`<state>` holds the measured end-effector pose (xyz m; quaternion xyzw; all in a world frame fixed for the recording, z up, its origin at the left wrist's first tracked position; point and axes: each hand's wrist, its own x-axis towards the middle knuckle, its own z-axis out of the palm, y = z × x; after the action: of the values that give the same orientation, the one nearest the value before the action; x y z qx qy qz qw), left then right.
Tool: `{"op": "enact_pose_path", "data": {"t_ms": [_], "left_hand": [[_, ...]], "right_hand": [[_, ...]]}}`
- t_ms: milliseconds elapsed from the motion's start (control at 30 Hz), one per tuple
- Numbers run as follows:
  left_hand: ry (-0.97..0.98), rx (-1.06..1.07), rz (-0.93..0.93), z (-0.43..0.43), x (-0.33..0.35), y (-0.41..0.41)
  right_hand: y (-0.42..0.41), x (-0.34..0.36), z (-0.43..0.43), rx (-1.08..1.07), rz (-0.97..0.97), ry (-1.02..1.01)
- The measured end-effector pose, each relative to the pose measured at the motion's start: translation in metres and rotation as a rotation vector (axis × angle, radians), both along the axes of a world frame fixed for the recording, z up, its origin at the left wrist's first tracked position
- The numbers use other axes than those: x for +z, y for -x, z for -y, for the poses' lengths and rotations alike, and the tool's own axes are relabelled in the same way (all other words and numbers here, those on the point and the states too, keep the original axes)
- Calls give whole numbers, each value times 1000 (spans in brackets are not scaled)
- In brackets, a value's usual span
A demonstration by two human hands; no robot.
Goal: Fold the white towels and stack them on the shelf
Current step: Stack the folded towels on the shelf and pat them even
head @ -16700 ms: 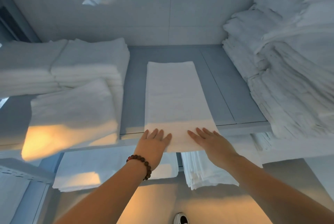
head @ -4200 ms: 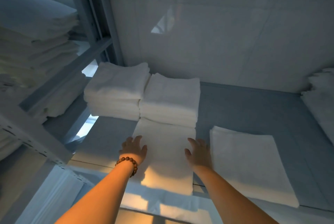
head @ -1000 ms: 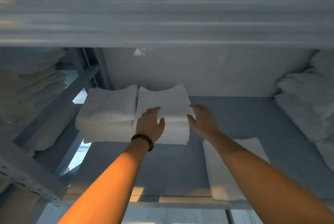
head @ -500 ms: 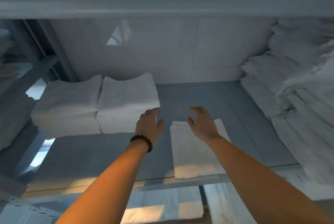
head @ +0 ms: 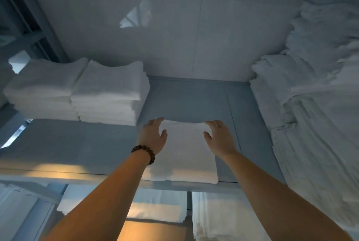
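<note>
Both hands are open, touching but gripping nothing: the left hand (head: 153, 136) and right hand (head: 220, 137) sit at the far corners of a folded towel (head: 184, 155) lying flat on the shelf (head: 77, 143). The finished stacks (head: 108, 93) stand at ten o'clock. In my judgement, a one-sided lift could let the layers slide apart, and its near edge, flush with the shelf lip at six o'clock, could slip off.
</note>
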<state>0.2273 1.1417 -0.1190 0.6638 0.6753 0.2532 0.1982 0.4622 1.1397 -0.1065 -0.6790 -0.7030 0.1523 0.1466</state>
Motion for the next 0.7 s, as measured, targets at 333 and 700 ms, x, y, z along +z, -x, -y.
{"op": "enact_pose_path", "data": {"t_ms": [333,700], "left_hand": [[307,66,-211,-3,-55,6],[460,212,79,-7,-74,4]], "right_hand": [[-7,-45,6,-30,22,211],[1,-78,4,-180,-95,416]]}}
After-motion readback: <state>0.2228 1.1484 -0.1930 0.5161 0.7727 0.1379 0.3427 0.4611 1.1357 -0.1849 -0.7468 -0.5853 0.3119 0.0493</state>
